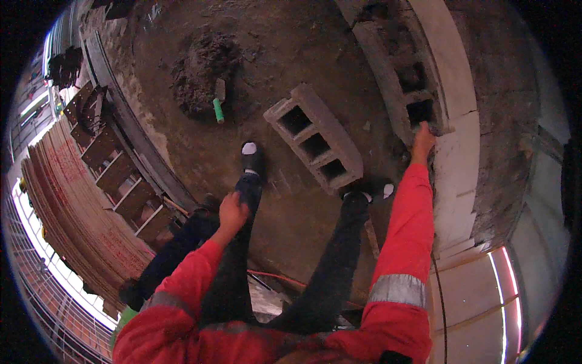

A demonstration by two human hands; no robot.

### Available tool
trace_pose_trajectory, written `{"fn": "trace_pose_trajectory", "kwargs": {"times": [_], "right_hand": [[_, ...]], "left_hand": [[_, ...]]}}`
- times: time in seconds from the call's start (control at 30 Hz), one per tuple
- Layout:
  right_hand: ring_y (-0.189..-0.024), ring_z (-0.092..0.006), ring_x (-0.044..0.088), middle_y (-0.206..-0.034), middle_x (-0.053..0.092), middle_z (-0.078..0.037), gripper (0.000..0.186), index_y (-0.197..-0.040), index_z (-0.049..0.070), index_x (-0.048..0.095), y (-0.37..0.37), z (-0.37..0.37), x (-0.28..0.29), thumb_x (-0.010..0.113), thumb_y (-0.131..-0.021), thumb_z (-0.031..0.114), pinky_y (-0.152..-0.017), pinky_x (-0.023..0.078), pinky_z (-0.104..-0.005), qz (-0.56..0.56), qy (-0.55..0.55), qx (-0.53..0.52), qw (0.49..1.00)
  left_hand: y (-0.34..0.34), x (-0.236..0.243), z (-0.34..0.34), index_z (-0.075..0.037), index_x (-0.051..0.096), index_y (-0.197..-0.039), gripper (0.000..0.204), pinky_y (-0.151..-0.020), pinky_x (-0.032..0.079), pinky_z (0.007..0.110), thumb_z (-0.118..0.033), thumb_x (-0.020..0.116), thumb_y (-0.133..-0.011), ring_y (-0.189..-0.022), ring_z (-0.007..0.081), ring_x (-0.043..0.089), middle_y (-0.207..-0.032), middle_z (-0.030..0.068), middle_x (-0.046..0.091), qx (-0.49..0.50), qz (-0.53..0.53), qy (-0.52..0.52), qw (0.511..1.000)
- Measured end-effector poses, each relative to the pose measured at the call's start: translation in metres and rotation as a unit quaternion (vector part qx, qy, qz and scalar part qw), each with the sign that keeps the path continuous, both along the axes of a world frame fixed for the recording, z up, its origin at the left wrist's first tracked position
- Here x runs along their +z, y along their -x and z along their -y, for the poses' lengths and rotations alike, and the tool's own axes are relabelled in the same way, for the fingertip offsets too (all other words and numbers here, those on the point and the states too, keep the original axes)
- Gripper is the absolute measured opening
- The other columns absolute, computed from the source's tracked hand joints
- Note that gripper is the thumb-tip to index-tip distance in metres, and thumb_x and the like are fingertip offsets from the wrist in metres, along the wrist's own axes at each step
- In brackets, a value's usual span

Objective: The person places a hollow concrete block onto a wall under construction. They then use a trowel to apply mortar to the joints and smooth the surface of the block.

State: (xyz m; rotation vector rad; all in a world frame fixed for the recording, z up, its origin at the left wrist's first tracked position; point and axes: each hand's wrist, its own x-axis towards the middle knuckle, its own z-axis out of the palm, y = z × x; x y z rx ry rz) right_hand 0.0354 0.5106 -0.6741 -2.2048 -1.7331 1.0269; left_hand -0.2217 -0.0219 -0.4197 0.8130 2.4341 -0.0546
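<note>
My right hand (423, 142) reaches out to the right and is closed at the near end of a hollow concrete block (400, 82) set beside the wall. Its fingertips are partly hidden against the block's end. Above my left knee, my left hand (233, 211) has its fingers curled in, and nothing shows in it. Between the two, a loose concrete block (330, 130) lies on the ground in front of my feet, its three hollows facing up and left. Farther left, a trowel (219, 109) with a green handle rests at a dark mortar heap (203, 76).
A pale ledge (454, 145) runs along the right. Stacked brown boards (79, 206) and a perforated metal frame (115, 167) stand at the left. Another person's dark-clothed leg (176, 249) is close by my left arm. A dark cable (441, 303) hangs at the lower right.
</note>
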Motion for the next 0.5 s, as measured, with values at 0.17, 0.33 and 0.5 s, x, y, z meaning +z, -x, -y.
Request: {"fn": "trace_pose_trajectory", "kwargs": {"times": [0.17,0.33,0.5], "right_hand": [[-0.066,-0.0373,0.058,-0.074,0.063,-0.024,0.051,-0.070,-0.007,0.062,0.015,0.004,0.023,0.056,-0.079,0.043,-0.063,0.042,-0.0467,0.009,0.043,-0.054,0.998],[-0.073,-0.0400,0.060,-0.076,0.063,-0.025,0.050,-0.072,-0.007,0.063,0.010,0.005,0.012,0.054,-0.080,0.042,-0.065,0.044,-0.0476,0.017,0.025,0.048,0.998],[-0.075,-0.0435,0.060,-0.077,0.061,-0.029,0.055,-0.072,-0.009,0.062,0.008,0.007,0.015,0.052,-0.080,0.045,-0.069,0.045,-0.0493,0.057,-0.006,0.089,0.994]], "left_hand": [[0.013,-0.042,-0.177,-0.001,0.053,-0.110,0.036,-0.080,0.043,0.044,-0.018,0.059,-0.079,-0.095,0.0385,0.053,-0.103,0.0209,0.056,0.000,0.028,-0.139,0.990],[0.030,-0.106,-0.353,0.003,0.052,-0.111,0.042,-0.076,0.045,0.045,-0.028,0.058,-0.083,-0.089,0.0387,0.058,-0.096,0.0234,0.061,-0.033,0.052,-0.279,0.958],[0.049,-0.176,-0.481,0.006,0.049,-0.113,0.051,-0.069,0.048,0.045,-0.037,0.053,-0.086,-0.078,0.0410,0.061,-0.077,0.0217,0.064,-0.028,0.134,-0.243,0.960]]}}
